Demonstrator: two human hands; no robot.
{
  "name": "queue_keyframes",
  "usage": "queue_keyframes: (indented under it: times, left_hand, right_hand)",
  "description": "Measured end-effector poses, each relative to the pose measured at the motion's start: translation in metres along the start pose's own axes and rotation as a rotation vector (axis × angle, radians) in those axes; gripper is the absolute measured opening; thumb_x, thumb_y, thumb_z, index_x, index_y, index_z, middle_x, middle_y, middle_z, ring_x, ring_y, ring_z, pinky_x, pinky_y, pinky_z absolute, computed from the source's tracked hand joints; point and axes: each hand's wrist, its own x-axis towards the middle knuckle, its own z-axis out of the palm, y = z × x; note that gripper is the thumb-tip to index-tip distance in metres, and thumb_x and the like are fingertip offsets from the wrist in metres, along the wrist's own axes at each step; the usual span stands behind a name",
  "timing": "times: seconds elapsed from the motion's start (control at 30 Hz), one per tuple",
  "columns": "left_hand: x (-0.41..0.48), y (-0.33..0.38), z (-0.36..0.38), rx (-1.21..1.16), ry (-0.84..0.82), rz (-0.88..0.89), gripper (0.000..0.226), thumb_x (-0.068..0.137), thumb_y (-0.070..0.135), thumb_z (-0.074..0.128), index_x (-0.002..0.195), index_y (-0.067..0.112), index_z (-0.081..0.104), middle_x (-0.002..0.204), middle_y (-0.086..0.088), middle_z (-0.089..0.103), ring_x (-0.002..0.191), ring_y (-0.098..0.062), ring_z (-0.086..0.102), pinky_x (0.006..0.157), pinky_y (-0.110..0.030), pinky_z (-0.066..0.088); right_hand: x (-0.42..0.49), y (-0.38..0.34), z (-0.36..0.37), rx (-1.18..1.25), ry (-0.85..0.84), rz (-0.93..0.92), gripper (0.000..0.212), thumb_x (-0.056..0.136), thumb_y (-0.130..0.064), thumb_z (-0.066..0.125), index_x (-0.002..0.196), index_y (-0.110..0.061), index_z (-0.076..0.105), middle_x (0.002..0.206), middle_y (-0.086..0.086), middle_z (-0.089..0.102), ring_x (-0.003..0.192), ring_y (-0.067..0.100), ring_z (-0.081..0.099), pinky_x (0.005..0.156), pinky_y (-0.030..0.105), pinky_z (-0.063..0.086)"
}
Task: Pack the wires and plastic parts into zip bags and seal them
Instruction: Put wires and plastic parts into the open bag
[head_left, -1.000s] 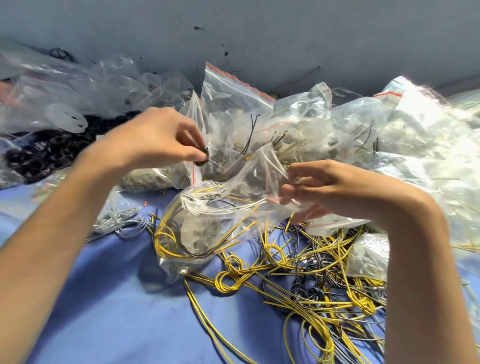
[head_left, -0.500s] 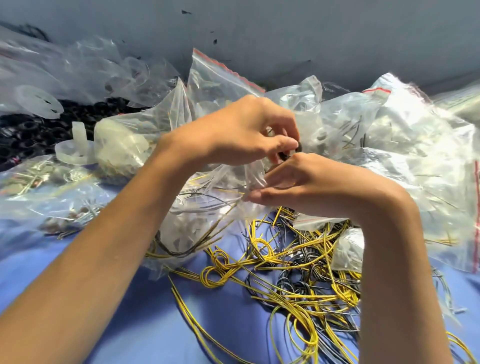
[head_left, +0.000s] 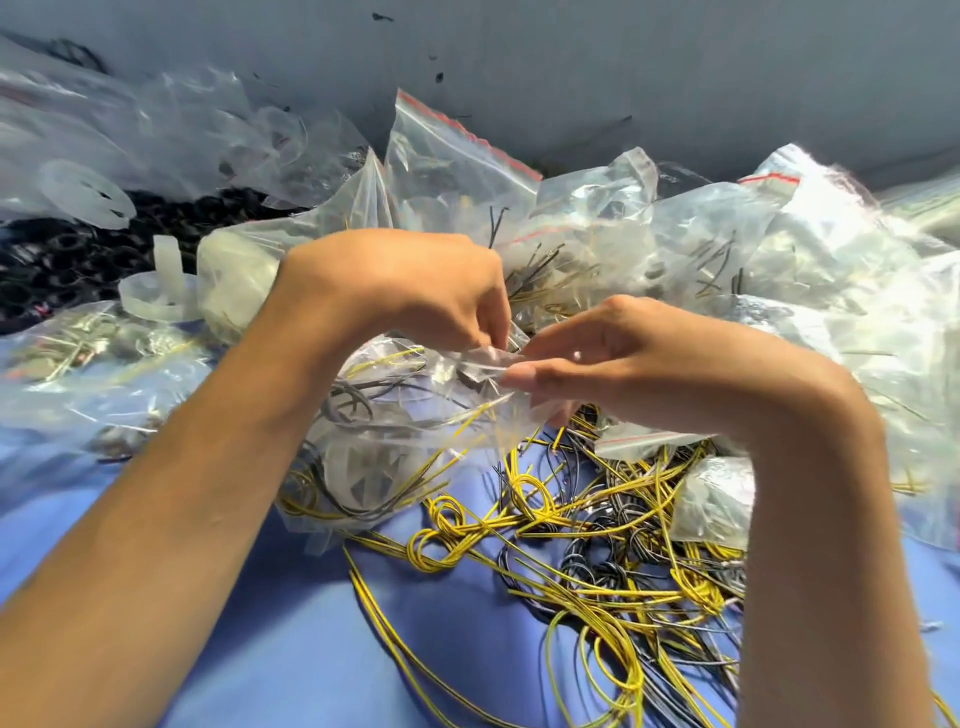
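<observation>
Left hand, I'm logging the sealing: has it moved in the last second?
Yes. The left hand moved right: from left of the upright red-strip zip bag to just in front of it, meeting the right hand on the held bag.

Both hands pinch top of a clear zip bag (head_left: 395, 441) w/ yellow & grey wires inside: left hand (head_left: 415, 291), right hand (head_left: 613, 358). Loose wire tangle (head_left: 613, 561) on blue surface (head_left: 291, 649); filled bags (head_left: 779, 249) behind.

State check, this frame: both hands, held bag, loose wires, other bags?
bag: filled, mouth pinched, seal unclear.
left hand: pinching bag mouth.
right hand: pinching bag mouth.
loose wires: tangled, unpacked.
back bags: filled, piled.
</observation>
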Motion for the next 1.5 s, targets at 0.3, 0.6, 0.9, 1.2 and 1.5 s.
queue_keyframes:
  times: [0.3, 0.6, 0.9, 1.2, 1.5]
  left_hand:
    - [-0.009, 0.004, -0.006, -0.115, -0.171, -0.07, 0.056, 0.084, 0.066, 0.029, 0.094, 0.027, 0.068, 0.091, 0.005, 0.071, 0.083, -0.012, 0.063, 0.073, -0.023, 0.045]
    - [-0.029, -0.01, -0.024, -0.146, 0.036, -0.092, 0.073, 0.062, 0.092, 0.035, 0.065, 0.025, 0.063, 0.047, 0.014, 0.053, 0.045, -0.005, 0.048, 0.053, -0.026, 0.031]
    - [-0.037, -0.01, -0.033, -0.296, 0.598, 0.15, 0.05, 0.073, 0.059, 0.069, 0.072, 0.008, 0.068, 0.061, -0.005, 0.056, 0.053, -0.006, 0.04, 0.051, -0.022, 0.033]
    - [-0.03, -0.03, -0.032, -0.252, 0.723, 0.163, 0.025, 0.09, 0.036, 0.06, 0.077, 0.014, 0.061, 0.079, -0.003, 0.051, 0.073, -0.005, 0.045, 0.068, -0.023, 0.036]
    - [-0.022, -0.052, -0.025, -0.388, 0.479, -0.111, 0.068, 0.089, 0.062, 0.033, 0.082, -0.001, 0.058, 0.079, -0.004, 0.06, 0.072, -0.013, 0.056, 0.069, -0.024, 0.041]
  right_hand:
    - [-0.003, 0.004, -0.003, 0.004, 0.096, -0.072, 0.022, 0.086, -0.045, 0.059, 0.083, -0.028, 0.072, 0.065, -0.013, 0.068, 0.052, -0.007, 0.052, 0.048, 0.008, 0.036]
    - [0.002, 0.008, -0.004, -0.06, 0.341, -0.129, 0.021, 0.087, -0.038, 0.063, 0.07, -0.026, 0.059, 0.059, -0.01, 0.052, 0.054, -0.002, 0.047, 0.049, 0.013, 0.034]
    - [0.011, 0.014, -0.002, 0.058, 0.681, -0.175, 0.007, 0.091, -0.02, 0.063, 0.084, -0.019, 0.063, 0.072, -0.016, 0.055, 0.072, 0.014, 0.057, 0.066, 0.025, 0.044]
    - [0.009, 0.018, -0.004, 0.071, 0.749, -0.149, 0.024, 0.092, -0.03, 0.061, 0.083, -0.008, 0.067, 0.067, -0.01, 0.059, 0.064, -0.007, 0.056, 0.056, 0.01, 0.036]
    - [0.01, 0.024, -0.004, 0.133, 0.781, -0.135, 0.02, 0.092, -0.027, 0.062, 0.079, -0.012, 0.065, 0.088, 0.011, 0.068, 0.087, 0.021, 0.063, 0.065, 0.018, 0.044]
